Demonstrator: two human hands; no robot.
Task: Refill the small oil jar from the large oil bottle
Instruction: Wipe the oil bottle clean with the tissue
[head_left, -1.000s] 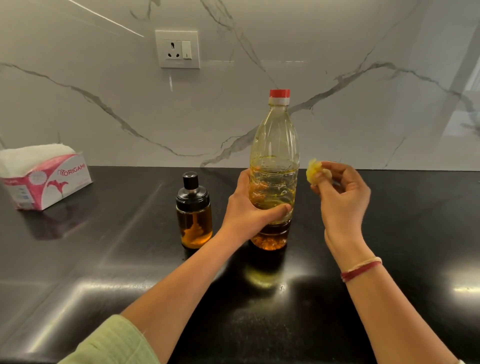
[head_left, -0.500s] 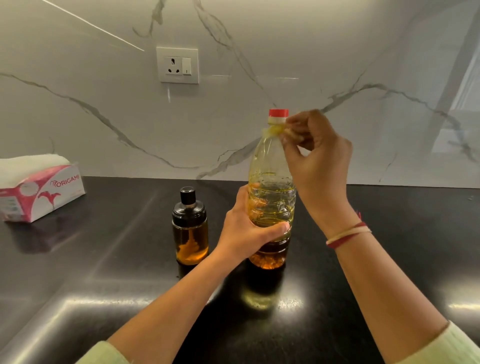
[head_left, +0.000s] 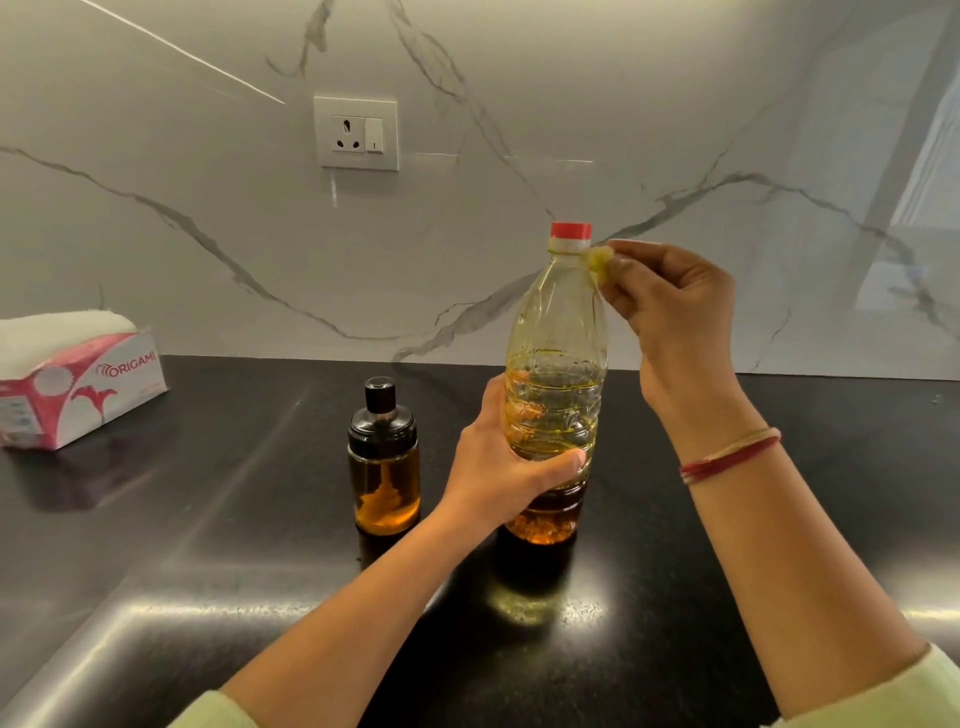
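The white marble wall (head_left: 156, 234) and the black counter (head_left: 208, 571) fill the scene as they did a second ago, though the view now sits a touch lower on them. The large oil bottle (head_left: 556, 332) stands upright on the counter in the same spot, about half full of yellow oil with a darker layer at the bottom. Far off to the left the tissue box (head_left: 78, 384) has not shifted.

The left hand (head_left: 498, 467) keeps the grip it had before, fingers and thumb wrapped round the lower body of the bottle. The right hand (head_left: 675, 312) is what has changed: half a second ago it was pressed in against the neck just under the cap, and now it has drawn off to the right, level with the bottle's shoulder.

The small oil jar (head_left: 384, 467), black lid on and amber oil in its lower part, stands just left of the bottle, apart from both hands and untouched. The wall socket (head_left: 356, 133) sits above it. The red cap (head_left: 571, 230) is still on the bottle. Pinched in the right fingertips, close beside the neck, is the same small yellow wad (head_left: 600, 260) as before; whether it touches the plastic I cannot tell
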